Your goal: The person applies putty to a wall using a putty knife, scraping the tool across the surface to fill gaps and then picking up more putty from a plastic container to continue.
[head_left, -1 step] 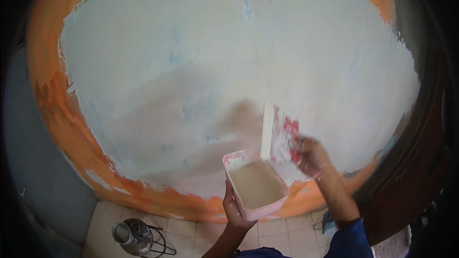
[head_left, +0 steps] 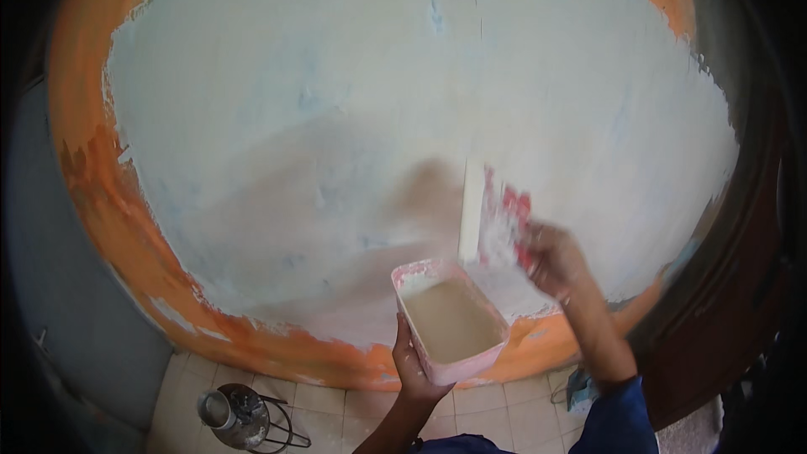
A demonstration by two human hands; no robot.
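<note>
My left hand [head_left: 414,367] is wrapped under and around the side of a pink rectangular tub [head_left: 466,370]. The tub is tilted and holds smooth beige paste [head_left: 454,319]; white residue coats its rim. Above the tub's far right side, my right hand [head_left: 552,261] grips a wide red putty spreader [head_left: 514,212] smeared with white. Its long pale edge [head_left: 472,212] stands nearly upright, just clear of the tub. Behind both is a wall with a large whitish coated patch [head_left: 252,76]; whether the spreader touches it, I cannot tell.
Orange paint [head_left: 92,109] borders the whitish patch. At lower left, a round stool [head_left: 241,429] bears a metal cup [head_left: 215,409]. A grey-blue panel [head_left: 76,261] stands left and a dark reddish panel [head_left: 714,345] right. A light blue object [head_left: 580,391] lies near my right elbow on the tiled floor [head_left: 319,399].
My right hand and the spreader have risen slightly, so the pale edge has come away from the tub's rim. The tub has shifted up very slightly in my left hand.
</note>
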